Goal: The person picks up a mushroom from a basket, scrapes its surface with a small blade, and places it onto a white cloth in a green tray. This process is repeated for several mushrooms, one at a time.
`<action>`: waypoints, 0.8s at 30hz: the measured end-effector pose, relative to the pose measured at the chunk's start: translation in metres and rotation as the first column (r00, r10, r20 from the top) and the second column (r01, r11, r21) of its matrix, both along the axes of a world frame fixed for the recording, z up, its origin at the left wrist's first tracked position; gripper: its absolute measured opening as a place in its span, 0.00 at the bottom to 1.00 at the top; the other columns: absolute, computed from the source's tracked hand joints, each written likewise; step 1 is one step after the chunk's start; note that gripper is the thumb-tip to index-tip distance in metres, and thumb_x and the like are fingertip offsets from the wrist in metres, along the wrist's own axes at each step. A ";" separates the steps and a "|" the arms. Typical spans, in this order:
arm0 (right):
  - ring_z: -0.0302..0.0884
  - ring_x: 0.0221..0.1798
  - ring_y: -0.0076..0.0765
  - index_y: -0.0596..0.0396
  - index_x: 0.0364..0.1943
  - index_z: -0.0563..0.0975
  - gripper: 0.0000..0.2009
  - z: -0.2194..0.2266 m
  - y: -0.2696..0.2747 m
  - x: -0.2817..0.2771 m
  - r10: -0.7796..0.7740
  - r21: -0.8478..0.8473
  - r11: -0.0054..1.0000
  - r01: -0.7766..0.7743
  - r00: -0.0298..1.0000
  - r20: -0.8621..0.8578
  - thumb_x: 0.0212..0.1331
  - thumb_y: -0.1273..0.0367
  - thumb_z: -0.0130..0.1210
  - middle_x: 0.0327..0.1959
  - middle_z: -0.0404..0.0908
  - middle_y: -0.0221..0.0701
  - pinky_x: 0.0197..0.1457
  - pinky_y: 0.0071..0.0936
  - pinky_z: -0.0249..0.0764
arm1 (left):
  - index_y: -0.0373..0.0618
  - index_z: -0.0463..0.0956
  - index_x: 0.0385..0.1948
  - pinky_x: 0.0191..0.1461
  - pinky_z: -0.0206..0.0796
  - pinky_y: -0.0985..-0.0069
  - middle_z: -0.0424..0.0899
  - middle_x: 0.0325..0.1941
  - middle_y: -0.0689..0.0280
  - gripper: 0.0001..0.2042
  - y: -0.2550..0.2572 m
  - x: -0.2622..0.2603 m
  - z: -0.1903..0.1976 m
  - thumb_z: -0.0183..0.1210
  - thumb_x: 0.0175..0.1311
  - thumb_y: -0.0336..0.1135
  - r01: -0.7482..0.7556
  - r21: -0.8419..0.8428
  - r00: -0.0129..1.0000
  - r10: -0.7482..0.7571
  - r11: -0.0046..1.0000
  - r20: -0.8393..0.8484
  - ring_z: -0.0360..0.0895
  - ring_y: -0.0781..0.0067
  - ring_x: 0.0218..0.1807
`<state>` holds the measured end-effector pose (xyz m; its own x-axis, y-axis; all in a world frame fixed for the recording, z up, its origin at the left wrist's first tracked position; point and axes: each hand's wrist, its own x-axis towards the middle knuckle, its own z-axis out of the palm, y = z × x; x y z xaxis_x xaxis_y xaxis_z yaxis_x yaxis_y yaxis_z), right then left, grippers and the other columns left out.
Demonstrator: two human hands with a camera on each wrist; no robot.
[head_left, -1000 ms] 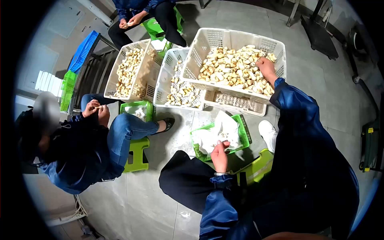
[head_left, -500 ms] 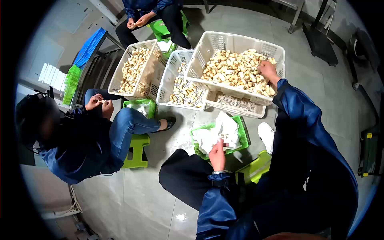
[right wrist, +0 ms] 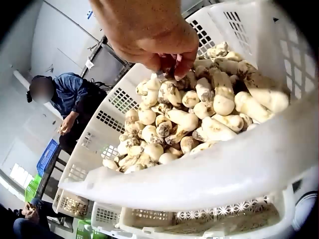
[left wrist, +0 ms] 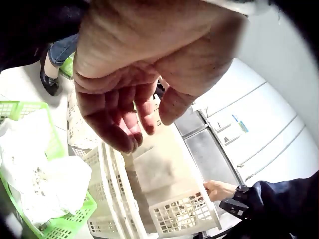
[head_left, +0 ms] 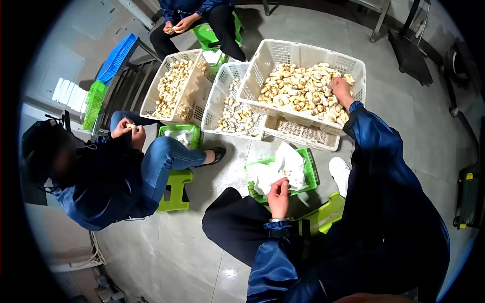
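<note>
Pale, brown-stained mushrooms (right wrist: 189, 122) with thick stems fill a large white perforated crate (head_left: 298, 108). My right hand (head_left: 341, 90) reaches into its right side. In the right wrist view its fingers (right wrist: 185, 64) curl down right at the top of the pile; I cannot tell whether they pinch a mushroom. My left hand (head_left: 278, 198) is over the near edge of a green basket (head_left: 312, 174) lined with white cloth (head_left: 290, 164). The left wrist view shows its fingers (left wrist: 102, 122) loosely curled and holding nothing. Small bits lie on the cloth.
A lower white crate (head_left: 209, 113) holds scattered mushrooms; another full crate (head_left: 147, 108) stands further left. Two people in blue jackets sit around the crates, one at the left (head_left: 101, 187), one at the back. A green stool (head_left: 323, 214) is by my legs.
The left hand's fingers have drawn closer together over the basket. The right hand stays at the mushroom pile. The whole head view has shifted slightly.
</note>
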<state>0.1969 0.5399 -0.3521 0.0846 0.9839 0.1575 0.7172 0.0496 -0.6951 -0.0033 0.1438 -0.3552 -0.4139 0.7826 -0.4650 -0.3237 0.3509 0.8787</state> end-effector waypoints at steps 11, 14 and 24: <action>0.72 0.33 0.24 0.57 0.27 0.70 0.07 0.084 -0.076 -0.048 -0.025 -0.353 0.848 -0.395 0.636 -0.771 0.59 0.71 0.55 0.30 0.72 0.28 0.36 0.16 0.75 | 0.42 0.73 0.52 0.43 0.70 0.78 0.78 0.48 0.65 0.16 0.003 0.000 0.014 0.53 0.66 0.37 0.019 0.080 0.999 -0.021 0.997 0.025 0.75 0.76 0.46; 0.72 0.40 0.27 0.57 0.30 0.72 0.03 0.086 -0.146 -0.072 -0.067 -0.378 0.653 -0.656 0.447 -0.892 0.60 0.74 0.52 0.35 0.73 0.31 0.48 0.25 0.77 | 0.43 0.67 0.58 0.47 0.70 0.78 0.73 0.56 0.65 0.19 0.006 0.002 0.035 0.51 0.67 0.37 0.003 0.190 1.000 -0.002 0.982 -0.007 0.72 0.76 0.51; 0.76 0.37 0.27 0.59 0.32 0.73 0.08 0.066 -0.270 -0.095 -0.036 -0.482 0.299 -0.824 0.495 -0.868 0.61 0.67 0.53 0.34 0.75 0.31 0.45 0.25 0.77 | 0.43 0.55 0.63 0.57 0.66 0.71 0.72 0.55 0.60 0.26 -0.002 -0.007 0.047 0.52 0.66 0.38 -0.270 0.293 0.901 0.133 0.917 0.414 0.72 0.69 0.55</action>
<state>0.1022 0.2697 -0.2862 -0.7249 0.4411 -0.5292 0.1222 -0.6736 -0.7289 -0.0107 0.1416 -0.3086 -0.4259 0.8373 -0.3429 -0.6856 -0.0514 0.7261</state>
